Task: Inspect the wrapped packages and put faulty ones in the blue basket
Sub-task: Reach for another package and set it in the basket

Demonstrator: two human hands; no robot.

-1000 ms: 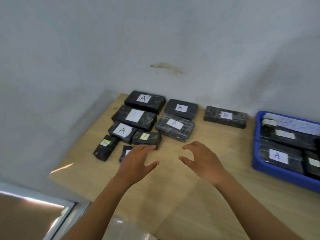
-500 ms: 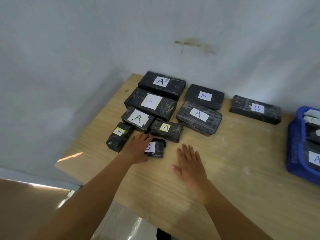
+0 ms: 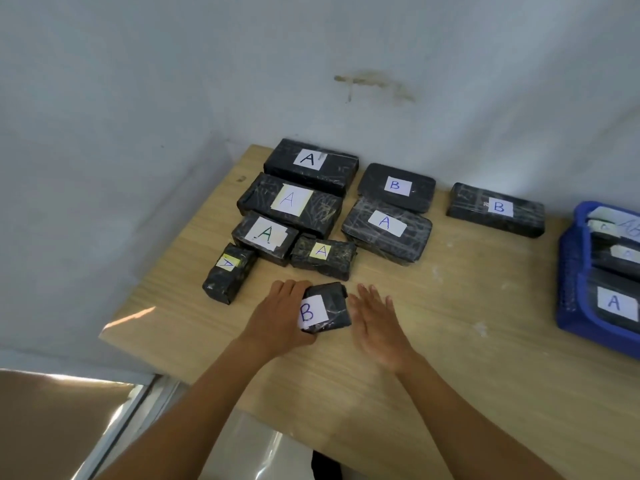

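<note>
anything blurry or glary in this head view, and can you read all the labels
Head view: the right hand is smeared by motion; the left hand and its B package are sharp. A bright light patch lies at the table's left edge. The blue basket is cropped at right, and its upper labels are too washed out to read.

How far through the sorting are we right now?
Done: the blue basket already holds several packages; an A label shows on one. In hand: the left hand grips a small B package, with the right hand open beside it. Left: eight packages on the table, six marked A, two marked B. Whether those are already inspected cannot be told.
</note>
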